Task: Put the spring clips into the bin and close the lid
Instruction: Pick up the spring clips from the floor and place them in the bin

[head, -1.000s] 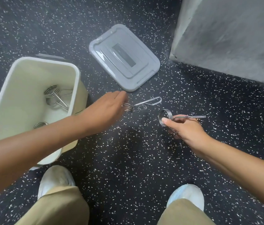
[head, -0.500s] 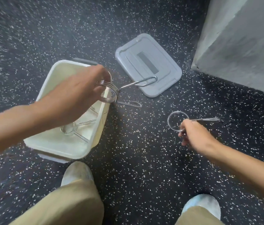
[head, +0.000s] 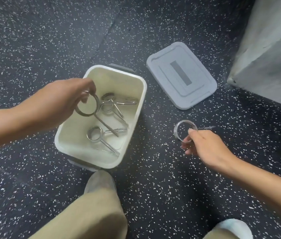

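A cream bin (head: 137, 107) stands open on the speckled floor with several metal spring clips (head: 95, 134) lying inside. My left hand (head: 62, 102) hovers over the bin's left side, pinching the coil of a spring clip (head: 96, 107) whose handles hang down into the bin. To the right of the bin, my right hand (head: 207, 149) holds another spring clip (head: 179, 129) by its coil, just above the floor. The grey lid (head: 182, 75) lies flat on the floor beyond the bin, to its right.
A grey concrete block (head: 271, 54) fills the upper right corner, just beyond the lid. My knees and both white shoes (head: 100, 181) are at the bottom, one shoe touching the bin's near edge. Dark speckled floor surrounds everything.
My left hand picked a clip off the floor and carried it left over the bin. My right hand kept hold of its clip. The view shifted so the bin sits nearer the centre.
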A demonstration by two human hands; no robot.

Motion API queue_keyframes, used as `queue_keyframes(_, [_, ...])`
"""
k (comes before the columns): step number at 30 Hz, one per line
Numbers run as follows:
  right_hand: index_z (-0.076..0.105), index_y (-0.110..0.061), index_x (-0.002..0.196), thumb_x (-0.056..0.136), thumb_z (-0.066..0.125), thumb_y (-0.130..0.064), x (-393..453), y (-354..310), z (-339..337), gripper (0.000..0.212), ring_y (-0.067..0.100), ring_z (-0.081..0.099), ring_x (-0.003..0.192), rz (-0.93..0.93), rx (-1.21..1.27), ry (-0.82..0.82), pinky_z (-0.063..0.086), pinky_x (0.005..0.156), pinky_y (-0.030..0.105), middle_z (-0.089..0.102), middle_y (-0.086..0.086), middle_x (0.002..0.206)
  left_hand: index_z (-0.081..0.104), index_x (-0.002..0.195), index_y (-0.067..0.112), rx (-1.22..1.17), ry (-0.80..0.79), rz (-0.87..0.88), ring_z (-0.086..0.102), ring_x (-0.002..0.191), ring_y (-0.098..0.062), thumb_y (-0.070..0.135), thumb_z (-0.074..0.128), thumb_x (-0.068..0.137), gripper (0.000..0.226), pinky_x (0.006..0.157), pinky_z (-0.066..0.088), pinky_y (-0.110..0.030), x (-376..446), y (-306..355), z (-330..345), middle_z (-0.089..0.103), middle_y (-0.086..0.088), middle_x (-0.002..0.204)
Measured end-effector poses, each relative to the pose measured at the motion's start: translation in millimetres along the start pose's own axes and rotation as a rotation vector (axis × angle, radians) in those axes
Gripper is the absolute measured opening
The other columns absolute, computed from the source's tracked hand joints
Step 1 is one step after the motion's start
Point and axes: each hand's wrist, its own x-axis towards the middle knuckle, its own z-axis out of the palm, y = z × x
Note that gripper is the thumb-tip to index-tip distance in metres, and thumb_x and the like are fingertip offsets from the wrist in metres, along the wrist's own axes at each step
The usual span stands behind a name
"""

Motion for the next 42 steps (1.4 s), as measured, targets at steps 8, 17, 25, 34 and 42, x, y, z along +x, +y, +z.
queue_keyframes(8, [0.075, -0.013, 0.070, 0.103, 0.045, -0.038, 2.9, -21.8, 19.7, 0.051, 0.016, 0.076, 0.064, -0.045, 0.030, -0.015, 0.058, 0.081, 0.044, 0.078, -0.002, 0.069, 0.051, 0.104, 0.031, 0.113, -0.176, -0.049, 0.061, 0.080, -0.021, -0.012, 0.042, 0.085, 0.048, 0.058, 0.044, -0.030, 1.0, -28.8, 45.1, 0.061, 0.007, 0.092])
queue_keyframes(17, [0.075, -0.014, 0.068, 0.105, 0.043, -0.041, 2.5, -48.5, 24.4, 0.056, 0.015, 0.075, 0.062, -0.103, 0.050, 0.011, 0.059, 0.082, 0.048, 0.078, -0.004, 0.067, 0.054, 0.108, 0.015, 0.190, -0.404, -0.096, 0.054, 0.073, -0.028, -0.002, 0.049, 0.086, 0.027, 0.063, 0.040, -0.036, 1.3, -29.0, 95.5, 0.059, -0.005, 0.093])
queue_keyframes(25, [0.076, -0.015, 0.067, 0.106, 0.030, -0.041, -0.2, -107.4, 2.4, 0.066, 0.015, 0.072, 0.069, -0.310, -0.226, 0.001, 0.054, 0.082, 0.035, 0.078, 0.001, 0.068, 0.052, 0.109, 0.012, 0.249, -0.434, -0.111, 0.041, 0.062, -0.023, -0.004, 0.049, 0.088, 0.027, 0.058, 0.037, -0.037, -6.5, -33.0, 106.1, 0.037, -0.001, 0.087])
queue_keyframes(34, [0.069, -0.002, 0.064, 0.094, 0.034, -0.036, 17.6, -208.7, 14.0, 0.058, 0.035, 0.060, 0.058, -0.549, -0.447, 0.077, 0.053, 0.059, 0.042, 0.062, 0.015, 0.057, 0.054, 0.109, 0.011, 0.176, -0.384, -0.161, 0.053, 0.077, -0.028, 0.020, 0.049, 0.098, 0.015, 0.062, 0.039, -0.038, -9.9, -27.3, 92.0, 0.048, -0.004, 0.094])
queue_keyframes(42, [0.053, -0.014, 0.079, 0.098, 0.038, -0.035, 72.3, -235.2, 87.3, 0.033, 0.028, 0.051, 0.088, -0.437, -0.732, -0.028, 0.034, 0.069, 0.032, 0.060, 0.007, 0.097, 0.054, 0.103, 0.018, 0.087, -0.201, -0.071, 0.061, 0.076, -0.033, 0.040, 0.047, 0.097, 0.024, 0.065, 0.054, -0.045, -30.7, -27.6, 71.1, 0.054, -0.001, 0.093])
